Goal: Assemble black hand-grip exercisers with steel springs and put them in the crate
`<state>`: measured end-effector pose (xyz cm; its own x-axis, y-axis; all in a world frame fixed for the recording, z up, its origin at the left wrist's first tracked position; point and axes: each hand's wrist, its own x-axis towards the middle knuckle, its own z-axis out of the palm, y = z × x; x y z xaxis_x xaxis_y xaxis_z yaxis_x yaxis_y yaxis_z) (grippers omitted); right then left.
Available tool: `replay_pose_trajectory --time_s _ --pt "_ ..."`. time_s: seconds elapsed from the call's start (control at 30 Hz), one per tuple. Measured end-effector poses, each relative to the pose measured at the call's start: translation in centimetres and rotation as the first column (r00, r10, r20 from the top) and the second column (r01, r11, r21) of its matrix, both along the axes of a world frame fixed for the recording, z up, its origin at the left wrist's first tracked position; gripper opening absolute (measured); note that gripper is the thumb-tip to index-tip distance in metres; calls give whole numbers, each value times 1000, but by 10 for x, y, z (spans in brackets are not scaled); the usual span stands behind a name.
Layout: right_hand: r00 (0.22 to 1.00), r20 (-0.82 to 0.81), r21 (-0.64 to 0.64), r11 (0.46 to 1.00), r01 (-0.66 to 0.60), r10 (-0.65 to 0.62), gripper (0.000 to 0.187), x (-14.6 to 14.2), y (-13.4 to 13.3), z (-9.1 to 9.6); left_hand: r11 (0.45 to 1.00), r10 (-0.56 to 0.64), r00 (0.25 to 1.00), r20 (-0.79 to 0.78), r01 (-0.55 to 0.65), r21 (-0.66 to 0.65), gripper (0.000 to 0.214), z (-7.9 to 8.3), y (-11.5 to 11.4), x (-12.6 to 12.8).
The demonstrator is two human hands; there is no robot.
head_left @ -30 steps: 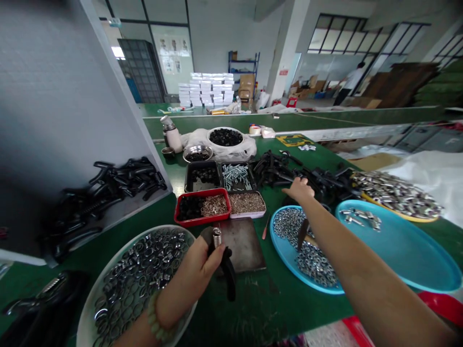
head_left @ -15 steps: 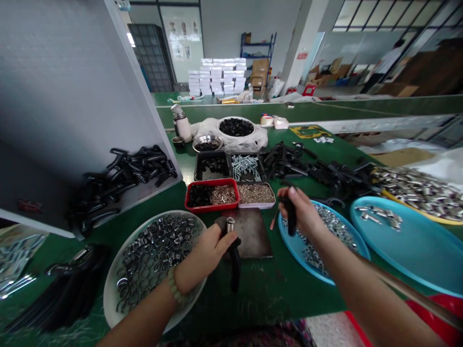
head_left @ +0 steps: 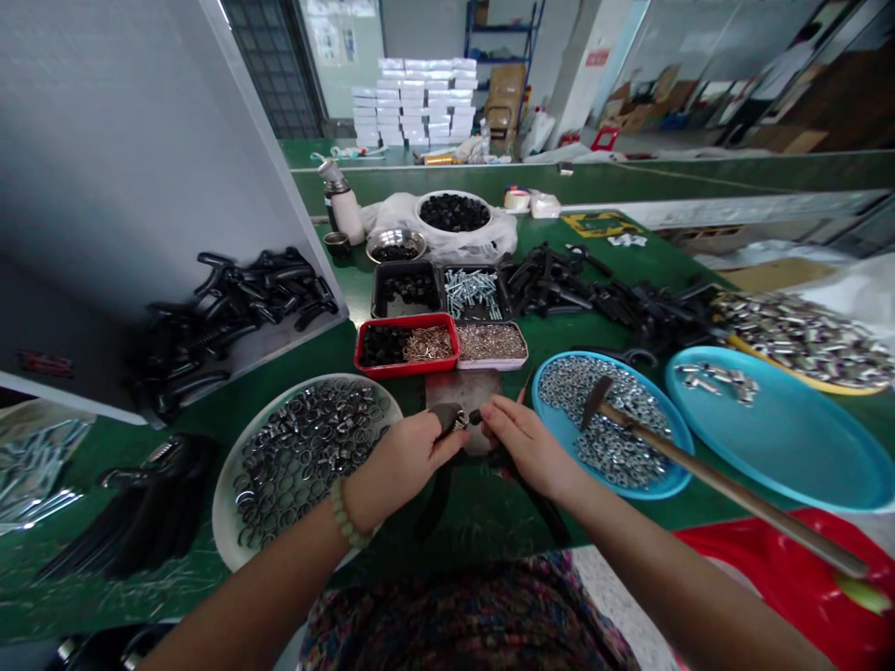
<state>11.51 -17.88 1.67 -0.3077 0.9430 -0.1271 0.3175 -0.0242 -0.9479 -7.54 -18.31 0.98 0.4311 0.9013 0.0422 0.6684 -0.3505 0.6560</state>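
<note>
I work at a green-topped counter (head_left: pixel 489 536) crowded with trays of parts; beyond it stand a stack of white boxes (head_left: pixel 416 102), a blue metal shelf (head_left: pixel 503 28) and a red plastic stool (head_left: pixel 605 138).

Half a second ago my right hand (head_left: pixel 524 443) was over the round blue tray of metal nuts (head_left: pixel 654 495); now it meets my left hand (head_left: pixel 412 457) above the dark, flat metal plate (head_left: pixel 461 385). My left fingers grip a curved black part (head_left: pixel 447 417) with a coiled silver spring (head_left: pixel 461 420). My right fingers pinch a small black stub (head_left: pixel 476 417) just beside that spring; whether they touch, I cannot tell.

The round white tray of metal rings (head_left: pixel 221 522) crowds my left wrist, and the blue tray borders my right. A wooden-handled hammer (head_left: pixel 734 489) lies across the blue one, its handle reaching past the counter's front edge. Between those trays, a strip of green gives my hands room.
</note>
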Motion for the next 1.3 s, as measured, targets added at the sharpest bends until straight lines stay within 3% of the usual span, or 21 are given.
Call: replay_pose_trajectory --time_s 0.1,0.27,0.4,0.47,0.53,0.67,0.73,0.77,0.8,0.87,0.9,0.97,1.07,1.13,1.2,1.3 --pt "985 155 88 992 -88 73 39 0 1 10 996 -78 990 -122 83 43 37 -1 2 -6" --pt "952 258 93 976 -195 166 35 -6 2 12 984 -178 976 -125 181 6 35 -3 0 -9" --pt "994 89 130 990 51 -63 36 -22 -13 0 995 -98 995 -31 98 -6 34 -3 -4 3" --pt "979 -39 138 969 203 -200 37 -28 -20 -5 1000 -20 1000 -5 20 9 35 -2 -4 11" --pt "959 -128 132 954 269 -252 39 -28 -20 -8 999 52 998 20 -52 -2 36 2 -3 14" --pt "989 -151 186 982 39 -11 48 -13 24 -11 997 75 983 169 -70 -38 26 16 1 -1" --pt "997 34 331 941 -72 64 52 -9 65 -9 994 88 980 180 -99 52 29 20 3 -11" --pt "974 221 412 901 -138 48 48 -11 87 -9 986 96 986 137 -114 126 31 20 4 -13" --pt "891 454 455 856 -246 15 41 -16 109 -9 974 89 994 57 -99 203 28 17 4 -12" --pt "620 784 408 784 -468 -38 30 -32 145 -11 955 -3 981 -193 60 291 18 4 3 -3" --pt "525 850 372 765 -527 -52 24 -41 159 -13 945 -74 943 -325 170 279 17 -4 2 2" --pt "451 891 331 746 -577 -47 13 -57 176 -18 925 -191 855 -483 321 204 20 -18 4 12" --pt "448 894 325 727 -604 -27 18 -67 184 -24 947 -158 858 -488 272 170 20 -22 30 8" --pt "470 882 343 720 -603 -27 18 -66 183 -23 969 -9 867 -498 131 210 22 -16 67 -3" --pt "513 857 376 730 -571 -40 17 -59 178 -19 963 173 817 -550 -23 269 26 -10 111 -14" --pt "583 811 404 767 -498 -49 22 -36 158 -12 972 151 804 -575 -15 234 22 -16 162 -20"
